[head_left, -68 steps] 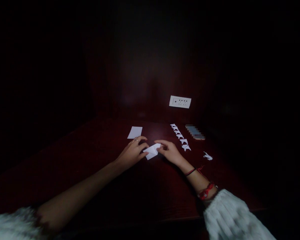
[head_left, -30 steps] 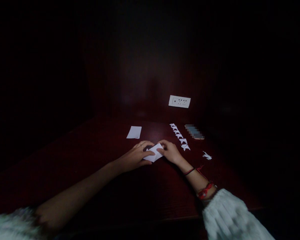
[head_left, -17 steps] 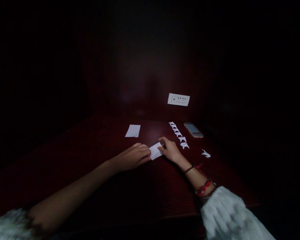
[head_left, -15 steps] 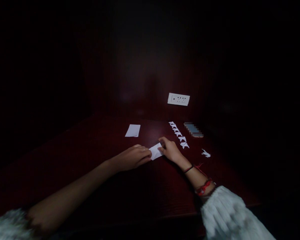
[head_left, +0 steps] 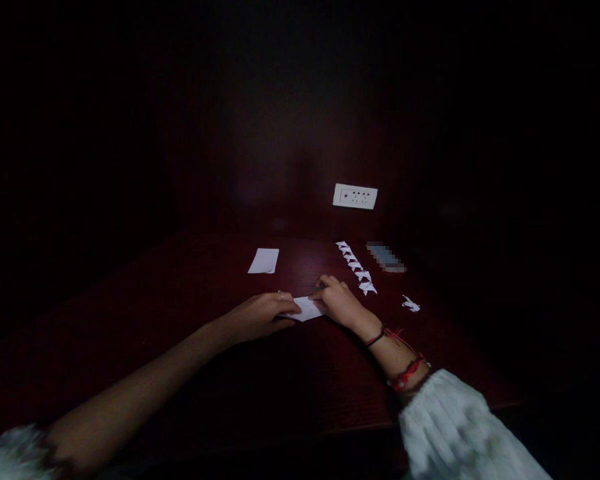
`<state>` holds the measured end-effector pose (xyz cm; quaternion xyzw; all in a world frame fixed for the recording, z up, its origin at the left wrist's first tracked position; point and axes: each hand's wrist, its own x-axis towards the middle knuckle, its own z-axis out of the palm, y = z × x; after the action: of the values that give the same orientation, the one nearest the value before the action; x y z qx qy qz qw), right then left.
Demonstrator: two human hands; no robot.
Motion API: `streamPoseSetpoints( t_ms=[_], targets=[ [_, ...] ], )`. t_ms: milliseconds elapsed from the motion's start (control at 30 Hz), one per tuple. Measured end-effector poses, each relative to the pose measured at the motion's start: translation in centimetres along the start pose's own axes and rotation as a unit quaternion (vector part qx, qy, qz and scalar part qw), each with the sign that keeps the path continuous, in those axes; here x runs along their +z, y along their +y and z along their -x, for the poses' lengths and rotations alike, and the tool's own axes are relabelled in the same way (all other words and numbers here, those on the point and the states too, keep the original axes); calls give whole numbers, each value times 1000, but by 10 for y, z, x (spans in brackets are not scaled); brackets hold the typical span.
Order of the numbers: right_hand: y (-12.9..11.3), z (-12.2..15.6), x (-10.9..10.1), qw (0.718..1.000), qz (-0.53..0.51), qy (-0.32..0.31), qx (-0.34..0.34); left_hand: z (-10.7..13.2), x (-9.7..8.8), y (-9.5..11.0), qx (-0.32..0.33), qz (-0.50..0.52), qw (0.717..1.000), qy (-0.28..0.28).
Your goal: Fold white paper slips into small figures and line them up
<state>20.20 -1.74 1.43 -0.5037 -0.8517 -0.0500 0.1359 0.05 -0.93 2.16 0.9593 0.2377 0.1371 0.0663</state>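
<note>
A small piece of white folded paper lies on the dark red table between my hands. My left hand, with a ring on one finger, grips its left side and covers that end. The curled fingers of my right hand pinch its right edge. Faint crease lines show on the paper, though its full outline is hidden by my fingers. Just beyond my right hand runs a slanting row of small folded white paper pieces.
A stack of white paper sheets lies at the back left. A blurred-out phone rests right of the row, and crumpled white scraps lie nearer. A white wall socket sits above the table.
The paper has turned and looks flatter and wider to the left. My left fingers have shifted onto its top, and my right fingers have curled in closer on it.
</note>
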Motion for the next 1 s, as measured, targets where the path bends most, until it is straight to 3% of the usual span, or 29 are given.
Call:
streamPoseSetpoints(
  t_ms=[233, 500, 733, 867, 1000],
  targets=[
    [7, 1, -4, 994, -11, -87, -58, -1, 4, -10, -75, -6, 997, 22],
    [10, 2, -3, 993, -31, -106, -47, -1, 7, -17, -120, 9, 992, 37],
    [10, 1, 0, 994, -40, -96, -32, 2, 5, -11, -110, -81, 988, 69],
    [12, 1, -1, 994, -46, -94, -25, 4, 4, -17, -164, -162, 970, 72],
    [13, 2, -3, 995, -43, -89, -33, 3, 6, -21, -203, -216, 954, 37]
  ],
)
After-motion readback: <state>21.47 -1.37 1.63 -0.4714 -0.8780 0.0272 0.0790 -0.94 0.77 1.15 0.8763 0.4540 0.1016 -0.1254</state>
